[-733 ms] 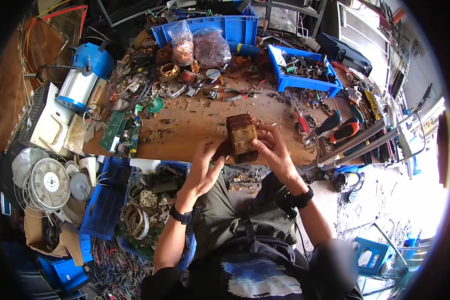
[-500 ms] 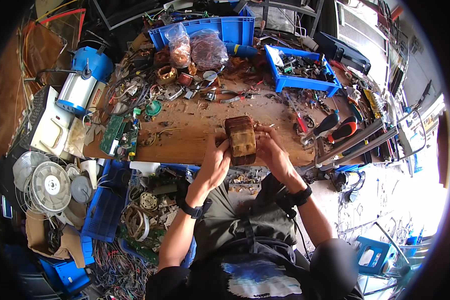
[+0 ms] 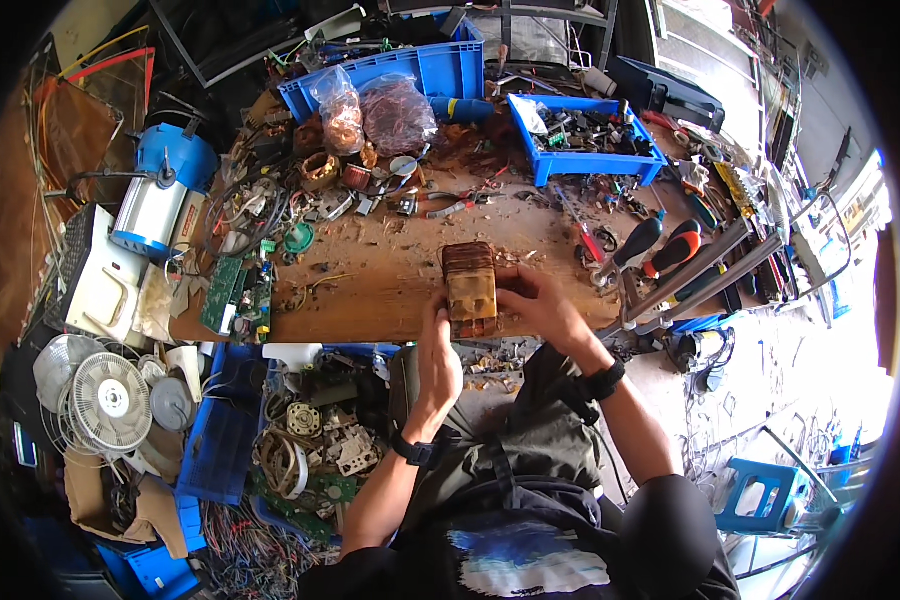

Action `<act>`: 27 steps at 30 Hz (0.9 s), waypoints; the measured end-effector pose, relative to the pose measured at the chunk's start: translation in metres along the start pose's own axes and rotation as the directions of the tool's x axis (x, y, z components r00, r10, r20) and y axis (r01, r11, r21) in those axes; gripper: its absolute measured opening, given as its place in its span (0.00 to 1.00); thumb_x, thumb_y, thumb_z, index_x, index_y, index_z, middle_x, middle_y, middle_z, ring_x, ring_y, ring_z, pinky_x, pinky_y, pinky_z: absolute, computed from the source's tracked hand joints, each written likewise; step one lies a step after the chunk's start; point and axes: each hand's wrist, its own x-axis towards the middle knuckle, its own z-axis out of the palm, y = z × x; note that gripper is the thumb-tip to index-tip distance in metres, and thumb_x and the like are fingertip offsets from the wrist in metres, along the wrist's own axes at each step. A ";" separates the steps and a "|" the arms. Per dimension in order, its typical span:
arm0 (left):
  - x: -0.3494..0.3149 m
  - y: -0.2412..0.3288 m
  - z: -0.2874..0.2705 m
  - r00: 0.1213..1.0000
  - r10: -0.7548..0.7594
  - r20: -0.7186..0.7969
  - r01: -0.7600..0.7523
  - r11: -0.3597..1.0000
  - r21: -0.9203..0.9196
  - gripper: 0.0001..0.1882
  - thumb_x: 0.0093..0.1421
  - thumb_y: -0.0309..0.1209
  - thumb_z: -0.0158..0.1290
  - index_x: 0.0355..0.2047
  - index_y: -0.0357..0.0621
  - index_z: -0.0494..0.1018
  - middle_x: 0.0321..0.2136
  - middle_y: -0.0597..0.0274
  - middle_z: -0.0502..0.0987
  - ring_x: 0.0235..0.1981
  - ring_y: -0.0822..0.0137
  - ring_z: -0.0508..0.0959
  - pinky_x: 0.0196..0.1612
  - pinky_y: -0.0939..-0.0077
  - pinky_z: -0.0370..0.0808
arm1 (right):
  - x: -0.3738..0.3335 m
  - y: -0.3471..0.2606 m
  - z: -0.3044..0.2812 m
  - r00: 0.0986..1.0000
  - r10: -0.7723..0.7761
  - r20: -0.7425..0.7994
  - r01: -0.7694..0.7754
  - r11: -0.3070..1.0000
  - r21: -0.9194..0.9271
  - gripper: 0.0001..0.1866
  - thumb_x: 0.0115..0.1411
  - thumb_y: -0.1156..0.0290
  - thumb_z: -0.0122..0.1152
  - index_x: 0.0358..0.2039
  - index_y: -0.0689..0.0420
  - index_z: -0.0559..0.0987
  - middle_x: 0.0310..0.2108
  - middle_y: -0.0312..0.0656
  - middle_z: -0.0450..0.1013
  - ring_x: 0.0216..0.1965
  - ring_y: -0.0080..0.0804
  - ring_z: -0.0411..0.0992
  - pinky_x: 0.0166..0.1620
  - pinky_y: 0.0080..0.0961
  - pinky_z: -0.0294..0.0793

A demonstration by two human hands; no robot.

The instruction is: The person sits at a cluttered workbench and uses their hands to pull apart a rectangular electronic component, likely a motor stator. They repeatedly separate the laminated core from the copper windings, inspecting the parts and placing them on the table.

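A boxy copper-wire coil (image 3: 470, 292), dark reddish-brown at its far end and wrapped in worn yellow-brown insulation, stands between my hands at the workbench's near edge. My left hand (image 3: 438, 355) holds its near left side, with the fingers partly hidden against it. My right hand (image 3: 542, 308) is closed on the coil's right side, its fingertips meeting the edge. Beyond them, red-handled pliers (image 3: 452, 207) lie on the bench (image 3: 370, 265) among scraps.
A blue tray (image 3: 595, 165) of small parts stands at the back right. Screwdrivers (image 3: 638, 240) stick up by metal bars (image 3: 705, 270) on the right. Plastic bags of copper wire (image 3: 398, 110) sit at the back. Green circuit boards (image 3: 232, 295) lie left. A fan (image 3: 112, 400) stands lower left.
The coil now stands straighter, having been slightly tilted. My left hand has shifted toward its near lower edge, and my right hand stays at its right side. The whole view has shifted a little.
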 end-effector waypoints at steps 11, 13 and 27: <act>0.003 -0.003 0.011 0.963 0.265 -0.041 -0.267 0.962 -0.052 0.24 0.82 0.29 0.38 0.73 0.40 0.49 0.74 0.43 0.60 0.77 0.57 0.59 0.79 0.60 0.52 | -0.007 -0.134 0.020 0.749 -0.650 -0.126 0.334 0.535 -0.776 0.17 0.54 0.67 0.83 0.42 0.57 0.86 0.34 0.38 0.69 0.32 0.30 0.70 0.36 0.28 0.73; 0.005 0.006 0.002 0.949 0.313 -0.041 -0.313 0.950 0.002 0.32 0.77 0.20 0.45 0.75 0.42 0.44 0.76 0.43 0.56 0.76 0.55 0.59 0.79 0.56 0.53 | -0.006 -0.137 0.037 0.716 -0.697 -0.029 0.432 0.475 -0.767 0.20 0.51 0.65 0.86 0.42 0.56 0.87 0.36 0.38 0.69 0.34 0.31 0.71 0.36 0.29 0.74; 0.034 0.034 -0.074 0.932 0.328 0.155 -0.351 0.924 0.154 0.27 0.67 0.21 0.63 0.66 0.34 0.73 0.58 0.50 0.81 0.56 0.60 0.83 0.57 0.66 0.82 | 0.019 -0.074 0.089 0.887 -0.461 0.032 0.410 0.751 -0.517 0.22 0.62 0.64 0.78 0.55 0.57 0.85 0.39 0.41 0.80 0.37 0.33 0.81 0.43 0.32 0.82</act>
